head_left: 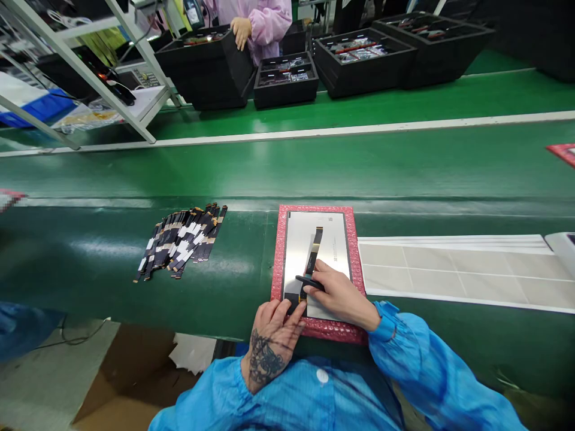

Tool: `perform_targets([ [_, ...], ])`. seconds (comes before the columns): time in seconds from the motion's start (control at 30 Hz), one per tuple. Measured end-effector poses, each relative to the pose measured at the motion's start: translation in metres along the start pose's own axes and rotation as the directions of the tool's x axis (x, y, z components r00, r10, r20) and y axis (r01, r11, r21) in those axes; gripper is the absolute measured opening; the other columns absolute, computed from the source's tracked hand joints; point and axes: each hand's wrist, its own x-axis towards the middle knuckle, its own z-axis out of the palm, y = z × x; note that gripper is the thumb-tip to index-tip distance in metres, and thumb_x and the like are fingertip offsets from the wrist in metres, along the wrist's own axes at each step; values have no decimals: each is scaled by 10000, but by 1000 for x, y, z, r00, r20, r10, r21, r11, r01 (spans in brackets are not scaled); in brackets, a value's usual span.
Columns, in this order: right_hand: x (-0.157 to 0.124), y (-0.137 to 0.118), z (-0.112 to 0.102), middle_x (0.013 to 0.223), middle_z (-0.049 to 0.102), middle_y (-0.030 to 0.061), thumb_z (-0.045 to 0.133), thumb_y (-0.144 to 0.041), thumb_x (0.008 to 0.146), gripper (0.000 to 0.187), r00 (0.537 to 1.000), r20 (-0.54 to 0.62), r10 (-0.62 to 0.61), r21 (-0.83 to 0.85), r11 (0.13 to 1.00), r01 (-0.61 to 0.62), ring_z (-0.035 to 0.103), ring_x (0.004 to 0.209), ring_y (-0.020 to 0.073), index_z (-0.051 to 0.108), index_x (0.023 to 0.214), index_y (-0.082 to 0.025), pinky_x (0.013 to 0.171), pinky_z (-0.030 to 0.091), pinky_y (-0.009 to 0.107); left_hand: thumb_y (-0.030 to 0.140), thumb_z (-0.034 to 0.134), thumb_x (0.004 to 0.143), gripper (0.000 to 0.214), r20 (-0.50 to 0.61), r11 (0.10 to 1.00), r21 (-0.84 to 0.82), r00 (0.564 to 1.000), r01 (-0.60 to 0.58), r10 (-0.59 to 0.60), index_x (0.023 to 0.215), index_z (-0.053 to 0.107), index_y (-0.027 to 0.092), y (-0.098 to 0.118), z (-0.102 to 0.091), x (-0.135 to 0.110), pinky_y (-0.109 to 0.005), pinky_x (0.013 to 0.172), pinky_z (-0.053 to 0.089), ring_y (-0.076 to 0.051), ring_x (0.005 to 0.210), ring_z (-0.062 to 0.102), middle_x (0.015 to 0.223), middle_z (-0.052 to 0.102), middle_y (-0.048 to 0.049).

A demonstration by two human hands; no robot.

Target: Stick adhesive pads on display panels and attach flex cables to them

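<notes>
While pinning the grey rectangular display panel (317, 248) on its pink bubble-wrap mat (279, 263), left hand (269, 341) flat, fingers open; right hand (339, 293) pinching a black tool (309, 282) against the black flex ribbon (313, 251).

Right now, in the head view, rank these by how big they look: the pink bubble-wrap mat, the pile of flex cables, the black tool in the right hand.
1. Pink bubble-wrap mat, largest.
2. Pile of flex cables, somewhat smaller; it lies at a similar distance, so the ranking holds.
3. Black tool in the right hand, clearly smallest, though partly hidden.
</notes>
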Motion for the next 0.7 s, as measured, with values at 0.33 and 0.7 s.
perform_targets([
  [0.33, -2, -7, 7, 1102, 584, 67, 571, -202, 872, 9, 987, -137, 87, -160, 981, -109, 613, 796, 173, 579, 876, -201, 654, 470, 289, 252, 435, 947, 322, 74, 978, -157, 989, 138, -127, 1161, 674, 232, 7, -5, 9, -326, 749, 448, -197, 862, 514, 914, 556, -70],
  [0.7, -105, 39, 12, 1023, 725, 52, 494, -429, 863, 245, 843, -409, 351, 245, 931, -269, 685, 941, 268, 662, 973, -290, 839, 566, 400, 386, 586, 896, 506, 477, 177, -740, 691, 649, -543, 1389, 503, 304, -32, -39, -14, -426, 1028, 475, -267, 1241, 533, 1370, 525, -88],
])
